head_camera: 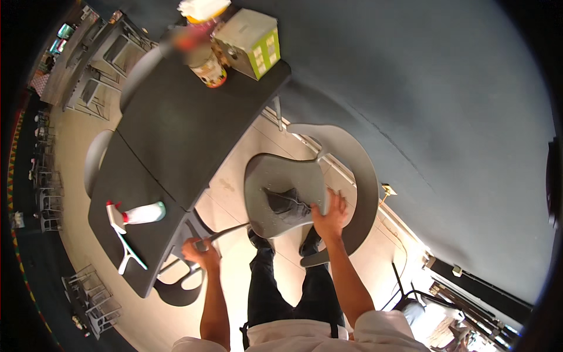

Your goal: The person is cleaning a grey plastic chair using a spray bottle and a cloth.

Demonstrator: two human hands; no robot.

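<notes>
Before me a grey plastic chair (259,176) with a curved backrest stands close to the wall. On its seat lies a crumpled dark cloth (288,204), with small droplets or specks around it. My right hand (332,215) is at the seat's backrest side, fingers apart, its thumb by the cloth's edge; whether it touches the cloth is unclear. Lower left, my left hand (202,253) is closed around the end of a grey bar (228,231). That bar runs to the seat's edge and looks like a chair leg.
A dark table (176,132) bears a spray bottle (143,213), a squeegee-like white tool (126,253), a box (250,42) and a printed tub (210,72). Another chair (180,292) sits at its near edge. The dark wall (418,110) rises at right.
</notes>
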